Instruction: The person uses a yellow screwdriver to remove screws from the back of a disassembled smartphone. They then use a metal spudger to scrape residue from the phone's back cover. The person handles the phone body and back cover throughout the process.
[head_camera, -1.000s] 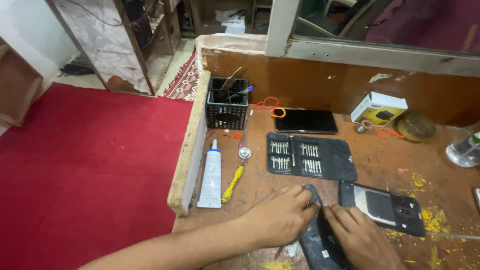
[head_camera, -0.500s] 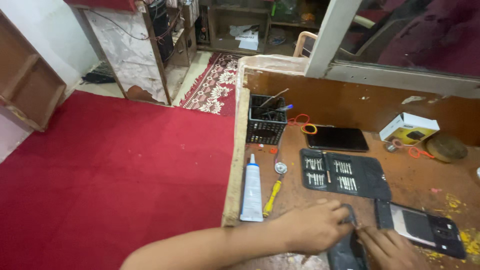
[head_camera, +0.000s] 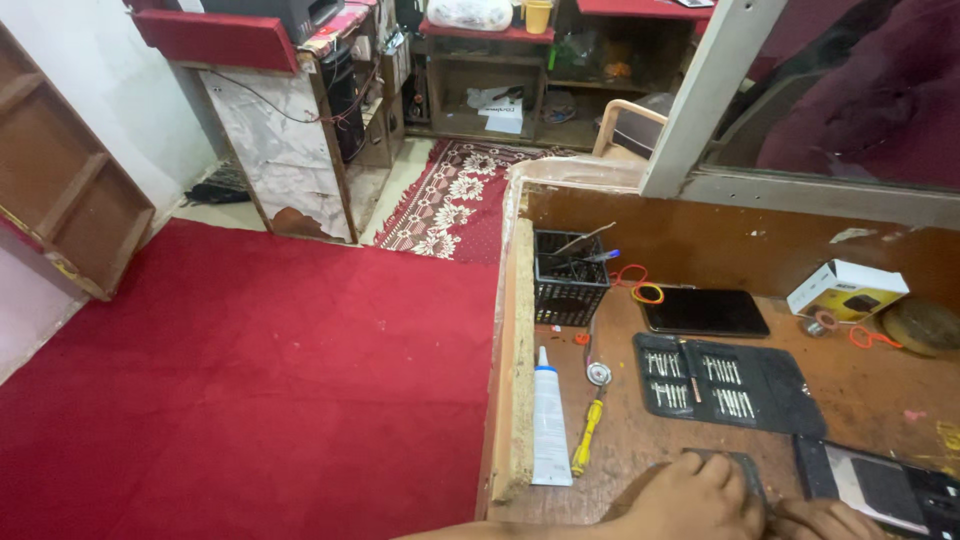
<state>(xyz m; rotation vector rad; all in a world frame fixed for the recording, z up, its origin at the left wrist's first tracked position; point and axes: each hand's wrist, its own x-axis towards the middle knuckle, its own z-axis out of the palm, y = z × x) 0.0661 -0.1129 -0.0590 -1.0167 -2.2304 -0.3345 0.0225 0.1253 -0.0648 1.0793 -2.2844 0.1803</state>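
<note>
Left hand (head_camera: 695, 497) lies fingers together, pressed on the dark phone (head_camera: 738, 467) at the bench's (head_camera: 620, 440) 6 o'clock edge; right hand (head_camera: 822, 518) mostly cropped, grip unclear, so it looks mid-job with the bit set (head_camera: 725, 383) open at 12

At the bottom edge of the frame, the left hand (head_camera: 695, 500) rests on a dark device (head_camera: 745, 472) lying on the brown surface (head_camera: 860, 385), with the right hand (head_camera: 825, 520) just beside it. A white tube (head_camera: 549, 420) and a yellow screwdriver (head_camera: 587, 435) lie to the left, an open bit case (head_camera: 725, 382) above. A black basket (head_camera: 570, 280) stands at centre, and red carpet (head_camera: 250, 400) fills the left.
</note>
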